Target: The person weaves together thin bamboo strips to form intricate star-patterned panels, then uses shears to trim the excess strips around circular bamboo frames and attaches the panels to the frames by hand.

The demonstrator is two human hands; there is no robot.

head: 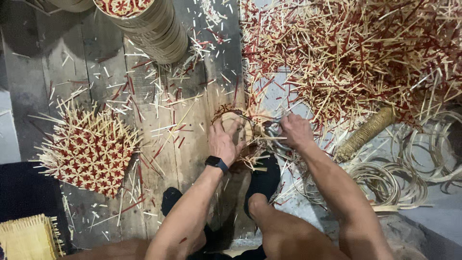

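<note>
Head view: left hand [225, 139] presses hoop [236, 126]; right hand [294, 131] perhaps grips scissors [273, 130].

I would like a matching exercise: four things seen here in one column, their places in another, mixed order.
1. woven red-and-tan mat
2. stack of round lids
3. coiled strip rings
4. black wristband

a. on the left hand's wrist
b. floor, left side
c. floor, right of the right hand
d. top, centre-left

Pairs: 1-b, 2-d, 3-c, 4-a
</note>
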